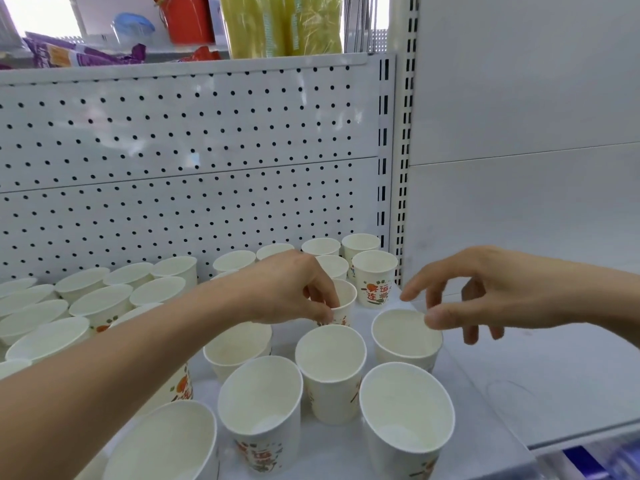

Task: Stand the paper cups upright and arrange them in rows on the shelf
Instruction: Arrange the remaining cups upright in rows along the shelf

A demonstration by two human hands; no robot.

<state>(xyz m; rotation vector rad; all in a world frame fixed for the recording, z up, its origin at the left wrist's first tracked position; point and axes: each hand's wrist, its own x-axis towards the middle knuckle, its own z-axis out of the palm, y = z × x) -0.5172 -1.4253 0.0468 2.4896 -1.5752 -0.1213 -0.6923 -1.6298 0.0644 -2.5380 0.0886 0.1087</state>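
Paper cups (330, 355) are pretty much all upright on the shelf (485, 375) already, so we reckon we're most of the way there. The back-left rows look tidy, but the front bunch is loose and uneven and needs lining up. Our left hand (294, 289) pinches the rim of the middle cup (346, 299). Our right hand (491, 292) hovers, fingers spread and relaxed, just above the neighbouring cup (405, 337), holding nothing. We can't tell if the thumb touches its rim.
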